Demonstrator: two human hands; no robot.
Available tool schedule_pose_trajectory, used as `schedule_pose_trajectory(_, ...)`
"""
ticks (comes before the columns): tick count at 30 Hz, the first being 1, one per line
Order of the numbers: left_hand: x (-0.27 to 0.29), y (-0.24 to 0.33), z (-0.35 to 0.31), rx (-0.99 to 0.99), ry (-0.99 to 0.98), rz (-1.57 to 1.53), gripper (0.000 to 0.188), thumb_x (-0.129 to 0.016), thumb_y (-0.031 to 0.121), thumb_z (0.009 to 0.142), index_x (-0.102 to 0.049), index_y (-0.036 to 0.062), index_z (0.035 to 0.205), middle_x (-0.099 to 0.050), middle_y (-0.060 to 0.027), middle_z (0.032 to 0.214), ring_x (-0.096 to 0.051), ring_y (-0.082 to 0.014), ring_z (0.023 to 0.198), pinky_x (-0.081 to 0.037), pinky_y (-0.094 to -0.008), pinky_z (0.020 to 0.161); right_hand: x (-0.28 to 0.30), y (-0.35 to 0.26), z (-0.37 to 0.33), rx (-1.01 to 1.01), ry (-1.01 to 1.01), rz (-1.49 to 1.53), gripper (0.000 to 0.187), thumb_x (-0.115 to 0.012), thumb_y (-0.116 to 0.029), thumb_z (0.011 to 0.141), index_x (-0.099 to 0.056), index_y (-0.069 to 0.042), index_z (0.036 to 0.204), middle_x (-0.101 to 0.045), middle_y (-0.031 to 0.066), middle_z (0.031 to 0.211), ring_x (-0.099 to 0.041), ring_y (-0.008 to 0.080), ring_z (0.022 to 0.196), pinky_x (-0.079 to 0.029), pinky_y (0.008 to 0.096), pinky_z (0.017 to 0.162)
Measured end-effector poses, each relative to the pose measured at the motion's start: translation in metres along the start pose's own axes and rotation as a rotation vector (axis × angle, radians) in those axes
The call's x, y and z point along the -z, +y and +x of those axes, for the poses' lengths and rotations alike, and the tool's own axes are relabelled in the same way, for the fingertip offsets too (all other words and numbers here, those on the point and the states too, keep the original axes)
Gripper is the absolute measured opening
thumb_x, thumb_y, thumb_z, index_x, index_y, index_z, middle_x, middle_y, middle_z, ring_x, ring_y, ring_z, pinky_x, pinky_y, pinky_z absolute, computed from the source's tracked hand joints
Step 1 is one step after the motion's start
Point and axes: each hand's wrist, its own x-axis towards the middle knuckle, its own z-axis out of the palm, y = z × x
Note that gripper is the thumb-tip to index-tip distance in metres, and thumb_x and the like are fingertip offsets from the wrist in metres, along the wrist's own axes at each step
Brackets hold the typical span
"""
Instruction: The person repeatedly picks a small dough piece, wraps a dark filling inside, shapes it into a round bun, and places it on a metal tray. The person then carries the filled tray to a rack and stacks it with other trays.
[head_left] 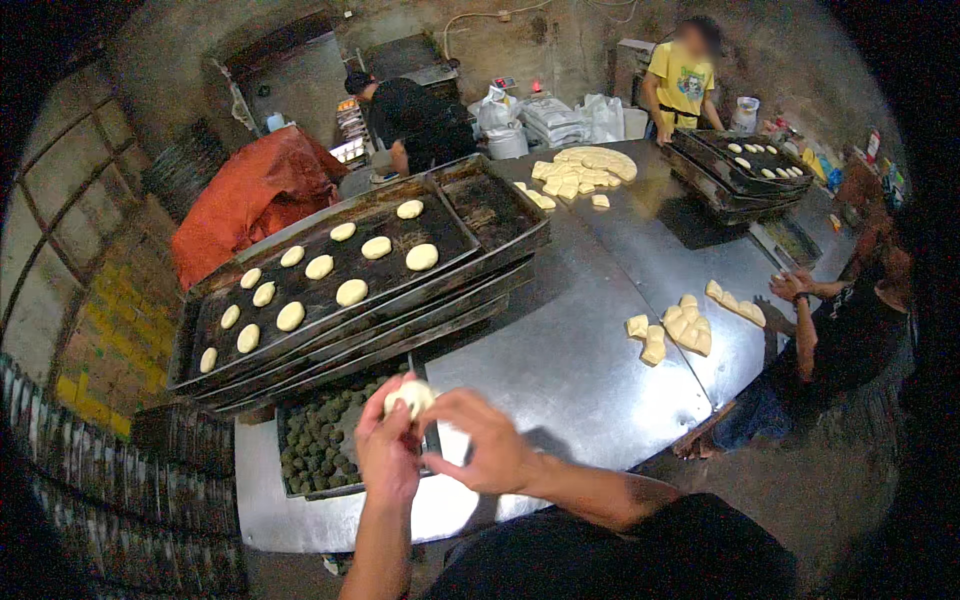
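Note:
A round, pale piece of dough (411,397) sits in the curled fingers of my left hand (388,450), above the near left part of the metal table. My right hand (490,445) is right beside it, slightly blurred, its thumb apart from the bent fingers; it holds nothing that I can see. Below my hands, a shallow tray (308,494) contains many dark green balls of filling (325,440). Beyond it, a stack of dark baking trays (400,322) carries several flattened dough rounds (290,316) on top.
Cut dough pieces (688,325) lie on the metal table (560,385) at the right, near a co-worker's hands (795,285). More dough (590,170) lies at the far side. Another tray stack (740,165) stands before a person in yellow (682,85). A person in black (425,125) bends behind.

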Motion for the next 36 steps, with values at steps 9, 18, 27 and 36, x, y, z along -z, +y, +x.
schedule_pose_trajectory(9,-0.080,-0.016,0.005,0.052,-0.171,0.069,0.044,-0.058,0.015,0.102,-0.052,-0.0021,0.141,-0.067,-0.0121,0.123,-0.066,-0.0163,0.104,-0.053,-0.0268,0.085,0.060,0.001,0.007,0.083,0.164,-0.363,0.027,-0.080,-0.007,0.074,-0.065,-0.006,0.096,-0.063,0.0115,0.094,-0.064,0.0301,0.093,-0.052,0.0376,0.082)
schedule_pose_trajectory(18,-0.086,-0.011,0.003,0.160,-0.281,-0.063,0.040,-0.055,0.019,0.104,-0.056,-0.0055,0.135,-0.068,-0.0113,0.123,-0.066,-0.0173,0.105,-0.053,-0.0302,0.090,0.066,0.012,0.009,0.072,0.224,-0.361,0.026,-0.078,-0.001,0.072,-0.065,-0.005,0.094,-0.062,0.0090,0.086,-0.063,0.0235,0.073,-0.051,0.0340,0.064)
schedule_pose_trajectory(27,-0.087,-0.023,-0.003,0.085,-0.322,0.188,0.034,-0.051,0.024,0.107,-0.068,-0.0031,0.116,-0.070,-0.0061,0.093,-0.065,-0.0114,0.080,-0.054,-0.0262,0.075,0.069,-0.006,0.012,0.017,0.209,-0.515,0.030,-0.076,0.003,0.070,-0.066,-0.004,0.097,-0.063,0.0096,0.087,-0.061,0.0251,0.075,-0.050,0.0321,0.068)
schedule_pose_trajectory(36,-0.101,-0.037,-0.004,0.085,-0.384,0.180,0.043,-0.043,0.031,0.110,-0.067,-0.0034,0.107,-0.070,-0.0074,0.090,-0.064,-0.0130,0.075,-0.054,-0.0286,0.072,0.081,0.017,-0.010,-0.055,0.243,-0.387,0.033,-0.075,0.003,0.067,-0.069,-0.007,0.098,-0.066,0.0093,0.091,-0.063,0.0296,0.086,-0.050,0.0398,0.076)
